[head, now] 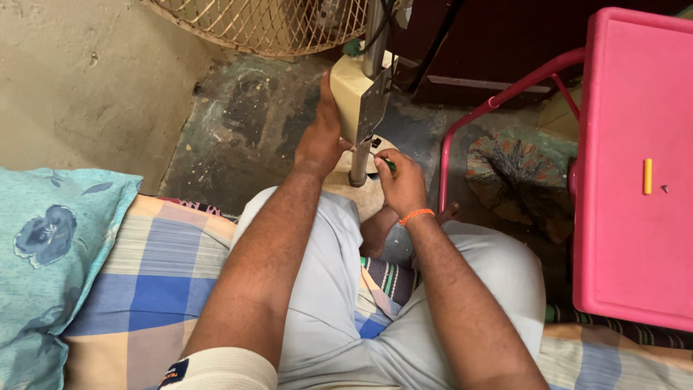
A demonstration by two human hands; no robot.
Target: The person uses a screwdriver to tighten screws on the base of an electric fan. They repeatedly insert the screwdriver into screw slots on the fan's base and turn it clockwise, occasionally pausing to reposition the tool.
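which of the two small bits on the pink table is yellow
The stick-shaped piece on the pink table is yellow and stands lengthwise. The speck just right of it is dark grey and far smaller.

The fan's control box [359, 97] is hemmed in: the wire grille [271, 25] hangs just above it, a dark cabinet [498, 50] stands close to its right, and the pink table [635, 166] with its tube frame [505, 97] blocks further right. Left of the box, bare floor [238, 130] lies open.

Checked bedsheet [155, 267] under a blue floral pillow [50, 253], pink table [635, 180] bearing a yellow stick [647, 176]
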